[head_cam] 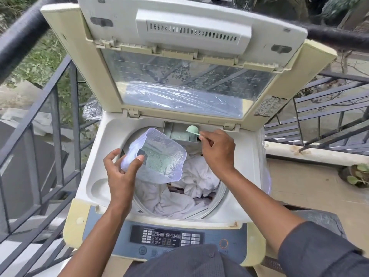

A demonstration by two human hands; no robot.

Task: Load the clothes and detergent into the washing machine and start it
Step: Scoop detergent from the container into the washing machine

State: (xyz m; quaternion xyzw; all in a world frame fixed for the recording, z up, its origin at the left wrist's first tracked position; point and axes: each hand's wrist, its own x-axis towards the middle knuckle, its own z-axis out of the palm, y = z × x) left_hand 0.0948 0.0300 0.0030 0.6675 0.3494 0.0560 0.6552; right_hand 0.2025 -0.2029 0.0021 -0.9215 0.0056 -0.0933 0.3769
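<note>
Left hand: lower-left centre of frame; thumb and fingers curled round the back of the detergent tub, gripping it tilted, mouth facing up and right.
Detergent tub: translucent, held over the left part of the drum opening; green granules lie in its lower half. Keep it tipped back so nothing spills onto the clothes.
Clothes: centre of frame, white laundry bunched in the drum, already loaded; a darker item shows between the folds.
Control panel: bottom centre, display reads "88"; untouched for now.
Dispenser drawer: just above centre, at the rear rim of the machine under the raised lid; green powder already sits in it.
Scoop: small green scoop over the right end of the drawer, bowl seemingly tipped; whether it has fully emptied I cannot tell at this size.
Right hand: right of centre, pinching the scoop's handle between thumb and fingertips.
Step in hand (judged): dosing powder into the drawer.
Technique: keep the bowl inside the drawer walls, turn the wrist slowly, tap to clear clinging grains.
Risk: powder landing on the rim or falling past the drawer.
</note>
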